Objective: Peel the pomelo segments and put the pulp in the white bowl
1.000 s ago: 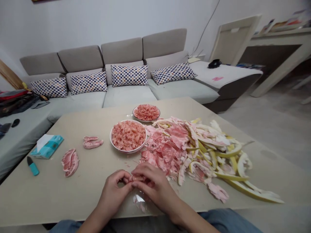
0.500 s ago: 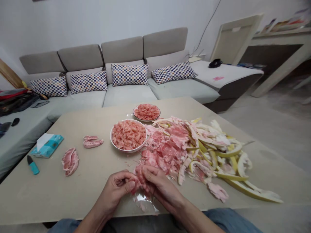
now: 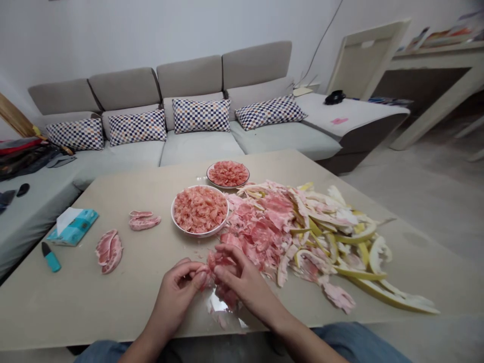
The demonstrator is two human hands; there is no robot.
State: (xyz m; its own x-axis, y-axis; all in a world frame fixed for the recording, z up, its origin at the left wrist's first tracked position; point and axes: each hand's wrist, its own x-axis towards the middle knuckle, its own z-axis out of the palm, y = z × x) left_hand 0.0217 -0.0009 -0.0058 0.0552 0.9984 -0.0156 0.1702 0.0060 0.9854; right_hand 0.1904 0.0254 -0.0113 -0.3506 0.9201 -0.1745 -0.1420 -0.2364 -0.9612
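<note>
My left hand [image 3: 177,291] and my right hand [image 3: 242,280] meet near the table's front edge, both gripping one pink pomelo segment [image 3: 220,267] that is pulled partly apart between the fingertips. Just beyond the hands stands a white bowl [image 3: 199,210] heaped with peeled pink flesh. A smaller plate [image 3: 227,174] of flesh sits behind it. To the right spreads a big pile of pink membranes and yellow peel [image 3: 302,232].
Unpeeled segments lie at the left [image 3: 109,251] and further back [image 3: 143,221]. A teal tissue pack [image 3: 73,226] and a small teal knife [image 3: 50,257] sit at the beige table's left edge. A grey sofa [image 3: 196,141] with checked cushions stands behind.
The hands have shifted slightly forward and spread the segment open, so more pink flesh shows between the fingers. Everything else on the table is unmoved.
</note>
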